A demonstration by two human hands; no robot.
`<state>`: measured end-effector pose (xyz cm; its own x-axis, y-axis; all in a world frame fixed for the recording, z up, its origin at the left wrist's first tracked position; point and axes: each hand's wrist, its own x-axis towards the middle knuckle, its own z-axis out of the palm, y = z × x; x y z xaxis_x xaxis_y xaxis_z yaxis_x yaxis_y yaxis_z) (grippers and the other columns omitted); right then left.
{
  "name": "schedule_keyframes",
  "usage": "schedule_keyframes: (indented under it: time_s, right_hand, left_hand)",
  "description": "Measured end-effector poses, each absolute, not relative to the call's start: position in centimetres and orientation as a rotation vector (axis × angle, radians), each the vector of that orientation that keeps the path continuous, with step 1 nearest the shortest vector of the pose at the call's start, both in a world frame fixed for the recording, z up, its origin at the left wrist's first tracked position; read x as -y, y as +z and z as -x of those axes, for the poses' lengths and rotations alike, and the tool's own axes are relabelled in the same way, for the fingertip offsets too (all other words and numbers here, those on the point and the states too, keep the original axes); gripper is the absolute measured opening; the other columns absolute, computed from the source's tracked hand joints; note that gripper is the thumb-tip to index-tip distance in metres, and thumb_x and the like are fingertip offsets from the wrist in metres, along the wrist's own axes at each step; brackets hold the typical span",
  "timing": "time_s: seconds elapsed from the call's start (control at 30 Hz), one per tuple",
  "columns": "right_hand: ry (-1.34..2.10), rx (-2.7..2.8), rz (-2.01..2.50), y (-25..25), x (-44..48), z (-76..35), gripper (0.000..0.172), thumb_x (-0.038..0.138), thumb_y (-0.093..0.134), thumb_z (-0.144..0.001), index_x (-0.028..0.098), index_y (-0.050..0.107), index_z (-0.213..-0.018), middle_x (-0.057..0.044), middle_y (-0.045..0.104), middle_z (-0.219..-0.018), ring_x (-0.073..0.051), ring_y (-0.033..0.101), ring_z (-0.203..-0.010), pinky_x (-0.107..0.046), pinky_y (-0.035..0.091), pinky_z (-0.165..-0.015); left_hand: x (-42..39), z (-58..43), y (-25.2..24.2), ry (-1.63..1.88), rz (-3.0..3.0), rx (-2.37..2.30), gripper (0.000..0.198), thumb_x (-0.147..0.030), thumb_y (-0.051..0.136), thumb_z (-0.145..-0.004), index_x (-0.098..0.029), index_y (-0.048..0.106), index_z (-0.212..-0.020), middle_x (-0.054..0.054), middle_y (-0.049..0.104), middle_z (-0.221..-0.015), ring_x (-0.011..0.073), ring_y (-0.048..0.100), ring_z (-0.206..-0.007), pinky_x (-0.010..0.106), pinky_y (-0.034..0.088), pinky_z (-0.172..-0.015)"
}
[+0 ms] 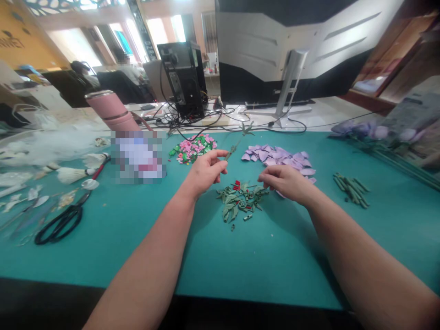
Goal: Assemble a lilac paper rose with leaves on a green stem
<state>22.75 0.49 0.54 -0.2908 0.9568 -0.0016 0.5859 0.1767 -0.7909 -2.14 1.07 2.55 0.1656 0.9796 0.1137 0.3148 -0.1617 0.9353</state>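
Note:
Between the thumb and fingers of my left hand is a thin green plastic flower stem, tilted up to the right with a pointed leafy end. My right hand is pinched at the right edge of a pile of small green plastic parts. Whatever its fingertips hold, if anything, is too small to make out. Leaf shapes, rings, short tubes and a few red pieces are mixed in that pile. Behind my right hand lies a heap of lilac plastic petals, partly covered by the hand.
Pink and green small pieces are heaped behind my left hand. Green rods lie at right, near purple flowers. Black-handled scissors, shuttlecocks and a pink tumbler stand or lie left. A monitor and cables are behind.

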Motion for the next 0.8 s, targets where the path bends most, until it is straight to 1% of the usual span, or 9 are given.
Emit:
schedule_keyframes:
  time_s: [0.07,0.2,0.3,0.43,0.5,0.7,0.8]
  right_hand:
    - [0.924,2.02,1.403,0.4,-0.4,-22.7,0.023,0.041,0.06,-0.084,0.021,0.07,-0.076,-0.002,0.067,-0.066,-0.014,0.054,-0.058,-0.028,0.04,-0.054]
    - [0.879,2.184,1.339,0.3,-0.1,-22.2,0.011,0.03,0.064,-0.082,0.024,0.073,-0.081,-0.001,0.07,-0.076,-0.017,0.06,-0.069,-0.03,0.043,-0.064]
    - [0.842,2.337,1.266,0.4,0.4,-21.5,0.008,0.024,0.066,-0.08,0.025,0.073,-0.08,-0.002,0.069,-0.081,-0.017,0.061,-0.075,-0.03,0.043,-0.068]
    - [0.742,2.501,1.217,0.5,1.0,-20.8,0.008,0.023,0.067,-0.08,0.025,0.075,-0.079,-0.003,0.064,-0.083,-0.017,0.057,-0.073,-0.03,0.042,-0.068]
    - [0.72,2.569,1.219,0.4,1.0,-20.7,0.009,0.023,0.066,-0.083,0.025,0.075,-0.08,-0.004,0.062,-0.083,-0.017,0.056,-0.073,-0.03,0.042,-0.068]
    - [0.623,2.703,1.287,0.2,0.8,-21.3,0.018,0.033,0.061,-0.09,0.024,0.074,-0.083,-0.006,0.059,-0.081,-0.017,0.055,-0.074,-0.029,0.04,-0.066]
    - [0.56,2.69,1.309,0.4,0.8,-21.5,0.019,0.027,0.056,-0.093,0.023,0.075,-0.091,-0.006,0.061,-0.088,-0.017,0.056,-0.077,-0.029,0.042,-0.07]
  left_hand:
    - [-1.1,2.1,2.5,1.03,-1.628,-1.266,0.04,-0.027,0.059,-0.084,-0.015,0.06,-0.122,0.001,0.064,-0.076,0.0061,0.049,-0.048,0.02,0.042,-0.047]
    - [-1.1,2.1,2.5,1.031,-1.645,-1.268,0.04,-0.026,0.059,-0.084,-0.015,0.059,-0.122,0.002,0.065,-0.076,0.0064,0.049,-0.048,0.021,0.041,-0.047]
    - [-0.9,1.9,2.7,1.029,-1.654,-1.276,0.039,-0.024,0.059,-0.084,-0.014,0.06,-0.121,0.001,0.064,-0.075,0.0065,0.049,-0.048,0.021,0.04,-0.047]
    - [-0.7,1.8,2.9,1.014,-1.668,-1.278,0.038,-0.023,0.058,-0.085,-0.013,0.06,-0.121,0.001,0.063,-0.074,0.0066,0.049,-0.048,0.021,0.04,-0.047]
    - [-0.6,1.8,2.9,1.007,-1.675,-1.286,0.038,-0.023,0.057,-0.085,-0.013,0.06,-0.121,0.001,0.064,-0.074,0.0068,0.049,-0.048,0.021,0.04,-0.047]
    - [-0.8,2.0,2.8,0.996,-1.684,-1.295,0.036,-0.025,0.059,-0.085,-0.014,0.061,-0.12,0.001,0.065,-0.074,0.0066,0.049,-0.047,0.021,0.041,-0.048]
    - [-0.8,2.0,2.9,0.998,-1.677,-1.288,0.036,-0.025,0.059,-0.085,-0.014,0.062,-0.118,0.001,0.064,-0.073,0.0065,0.049,-0.047,0.021,0.04,-0.047]
